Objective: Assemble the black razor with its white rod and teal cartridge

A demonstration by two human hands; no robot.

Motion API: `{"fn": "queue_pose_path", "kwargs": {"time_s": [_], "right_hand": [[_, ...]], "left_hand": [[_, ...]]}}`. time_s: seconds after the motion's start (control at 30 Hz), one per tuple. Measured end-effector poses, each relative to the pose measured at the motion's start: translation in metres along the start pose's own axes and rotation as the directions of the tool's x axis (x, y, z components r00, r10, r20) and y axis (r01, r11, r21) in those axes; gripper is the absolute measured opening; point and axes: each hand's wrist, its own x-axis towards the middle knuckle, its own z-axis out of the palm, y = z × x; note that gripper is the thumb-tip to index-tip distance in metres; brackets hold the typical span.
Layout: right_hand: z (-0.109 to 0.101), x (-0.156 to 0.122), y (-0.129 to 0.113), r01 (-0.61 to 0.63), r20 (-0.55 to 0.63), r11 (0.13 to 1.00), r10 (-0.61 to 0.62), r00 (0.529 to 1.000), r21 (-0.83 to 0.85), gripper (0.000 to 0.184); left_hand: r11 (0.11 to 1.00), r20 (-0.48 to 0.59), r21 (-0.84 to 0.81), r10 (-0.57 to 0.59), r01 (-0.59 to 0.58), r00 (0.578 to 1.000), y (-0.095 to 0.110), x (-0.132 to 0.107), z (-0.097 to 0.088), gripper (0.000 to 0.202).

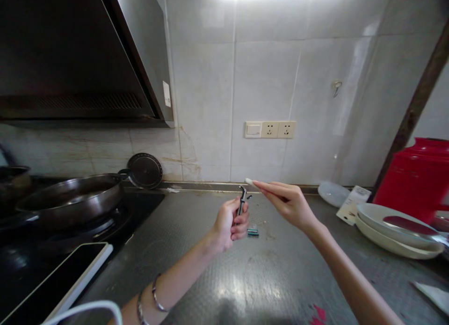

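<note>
My left hand (229,224) is closed round the handle of a small dark razor (242,199), held upright above the steel counter (224,278). My right hand (286,201) comes in from the right, its fingers pressed together in a pinch close to the razor's head; whether anything is between them is too small to tell. A small teal blade cartridge (252,232) lies on the counter just below and right of my left hand. Two bracelets sit on my left wrist.
A dark pan (70,196) rests on the stove at left, with a round lid (145,170) against the wall. A tablet (59,278) lies at the lower left. Stacked white plates (393,229) and a red container (417,177) stand at right. Wall sockets (270,129) are behind.
</note>
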Motion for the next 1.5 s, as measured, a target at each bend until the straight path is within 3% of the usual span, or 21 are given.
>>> {"fn": "queue_pose_path", "kwargs": {"time_s": [0.17, 0.3, 0.47, 0.6, 0.73, 0.87, 1.03, 1.17, 1.3, 1.43, 1.5], "right_hand": [[0.0014, -0.0006, -0.0007, 0.032, 0.104, 0.999, -0.031, 0.994, -0.008, 0.03], [0.0028, -0.0003, -0.001, -0.006, -0.013, 1.0, 0.006, 1.0, 0.01, 0.031], [0.0019, 0.0006, -0.0027, -0.015, 0.089, 0.999, 0.01, 0.996, 0.05, 0.031], [0.0032, 0.0011, -0.0054, -0.032, 0.039, 0.999, 0.03, 0.999, 0.04, 0.032], [0.0063, 0.001, -0.0075, 0.005, 0.157, 0.999, -0.011, 0.987, 0.039, 0.03], [0.005, 0.0007, -0.0063, -0.02, -0.001, 1.0, 0.02, 1.0, -0.02, 0.032], [-0.0009, -0.0003, -0.0023, 0.002, 0.13, 1.0, 0.002, 0.992, -0.029, 0.031], [0.0002, -0.0003, 0.0, -0.015, 0.023, 1.0, 0.016, 1.0, -0.021, 0.033], [0.0018, -0.0004, 0.0006, 0.022, 0.103, 0.999, -0.018, 0.994, -0.04, 0.031], [0.0007, -0.0004, -0.0014, 0.011, 0.044, 0.998, -0.008, 0.999, -0.059, 0.032], [0.0002, -0.0003, -0.0035, 0.029, 0.107, 0.998, -0.022, 0.994, -0.062, 0.032]], "left_hand": [[1.0, -0.011, 0.0, 0.016, -0.016, 1.0, 0.001, -0.0008, 0.0006, 0.031], [1.0, -0.012, 0.016, 0.017, -0.017, 1.0, -0.0008, -0.0007, 0.0006, 0.029], [1.0, -0.011, 0.027, 0.011, -0.011, 1.0, -0.0026, 0.0011, -0.0013, 0.03], [0.999, -0.027, 0.045, 0.018, -0.017, 0.999, -0.0019, 0.0028, -0.0026, 0.03], [0.998, -0.052, 0.066, 0.019, -0.016, 0.998, -0.0009, 0.0033, -0.002, 0.028], [0.996, -0.058, 0.085, 0.036, -0.031, 0.998, -0.0006, 0.0037, -0.0034, 0.03], [0.991, -0.07, 0.123, 0.059, -0.05, 0.996, -0.0035, 0.0056, -0.0065, 0.03], [0.988, -0.068, 0.147, 0.055, -0.045, 0.996, -0.0064, 0.0068, -0.0064, 0.03], [0.985, -0.091, 0.168, 0.057, -0.041, 0.994, -0.0061, 0.0071, -0.0066, 0.03], [0.979, -0.097, 0.198, 0.07, -0.049, 0.993, -0.0044, 0.0072, -0.0078, 0.03], [0.976, -0.095, 0.212, 0.078, -0.056, 0.992, -0.0039, 0.0075, -0.0083, 0.03]]}}
